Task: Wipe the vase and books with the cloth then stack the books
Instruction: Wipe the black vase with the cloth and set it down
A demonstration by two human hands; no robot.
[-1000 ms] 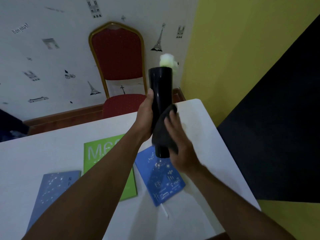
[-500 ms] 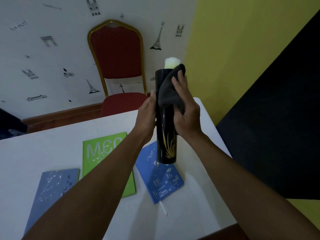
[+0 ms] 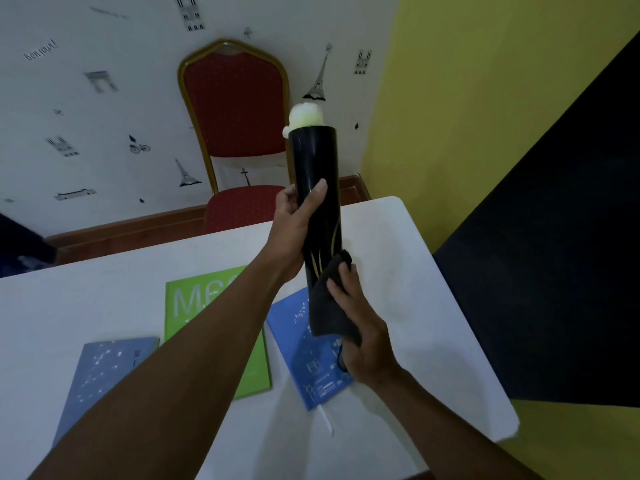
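Vase (image 3: 317, 188) first: tall, black, glossy, a straight cylinder with thin gold blades painted near its base, held upright and lifted clear above the table (image 3: 408, 271). A pale, fluffy flower head (image 3: 304, 116) sits in its mouth. My left hand (image 3: 294, 233) wraps the middle of it, thumb laid up the front, fingers curled round the back. My right hand (image 3: 360, 337) presses a dark cloth (image 3: 329, 306) against the lower end, fingers closed over the fabric so the base is hidden under it.

Below the vase lie three books, all flat and apart from one another. A blue book (image 3: 311, 358) with small white drawings lies right under my right wrist, a white ribbon (image 3: 327, 422) trailing from its near edge. A green book (image 3: 194, 303) with large pale letters lies to its left, partly crossed by my left forearm. A grey-blue book (image 3: 100, 379) speckled like stars lies furthest left, near the front edge.

Open white surface spreads right of the blue book, out to the rounded far corner and the right edge. Beyond the far edge stands a red chair (image 3: 235, 109) with a gold frame, against white wallpaper (image 3: 86, 116) printed with towers and bicycles. A yellow wall (image 3: 485, 81) meets it on the right, with a large black panel (image 3: 571, 237) beside the table.
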